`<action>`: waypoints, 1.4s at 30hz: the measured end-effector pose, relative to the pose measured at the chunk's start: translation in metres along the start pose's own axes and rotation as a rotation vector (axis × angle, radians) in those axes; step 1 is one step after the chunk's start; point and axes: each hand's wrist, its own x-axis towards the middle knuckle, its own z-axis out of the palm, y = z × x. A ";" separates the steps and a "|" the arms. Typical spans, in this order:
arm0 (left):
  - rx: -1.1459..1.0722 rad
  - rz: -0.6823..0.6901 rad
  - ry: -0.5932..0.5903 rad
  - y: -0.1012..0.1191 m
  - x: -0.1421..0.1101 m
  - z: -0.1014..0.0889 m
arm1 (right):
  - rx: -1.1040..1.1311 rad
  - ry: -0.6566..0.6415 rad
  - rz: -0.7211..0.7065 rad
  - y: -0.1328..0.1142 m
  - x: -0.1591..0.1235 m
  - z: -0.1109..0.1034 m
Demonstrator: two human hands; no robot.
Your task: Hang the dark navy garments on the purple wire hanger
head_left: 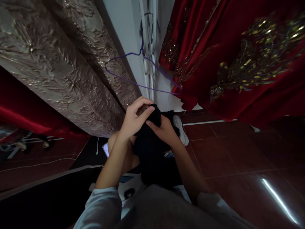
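Note:
A piece of black fabric [150,144], perhaps a garment, lies over my lap, its upper end bunched up between my hands. My left hand [136,117] is closed on the top edge, thumb laid over the fabric and fingers curled behind it. From the other side, my right hand [164,129] grips the same bunched part, its thumb pointing toward the left thumb. The folds hide most fingertips. Just beyond my hands, a bare purple wire hanger [145,86] hangs on a white metal stand [149,38].
Tan textured fabric with shiny threads [71,70] hangs at the left. Red cloth with gold sequins [228,54] hangs at the right. A white shoe [181,130] rests on the red tiled floor [226,152]. A lit phone [105,149] and a white cable [97,146] are beside my leg.

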 end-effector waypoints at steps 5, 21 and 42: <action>0.013 -0.045 -0.042 -0.030 -0.015 -0.007 | 0.311 -0.104 0.120 -0.024 0.028 -0.008; 0.420 -0.388 -0.489 -0.075 -0.051 -0.082 | 0.158 0.100 -0.113 0.016 0.150 -0.019; 0.562 0.022 0.069 -0.041 0.054 -0.113 | -0.245 0.057 -0.141 0.013 0.110 -0.093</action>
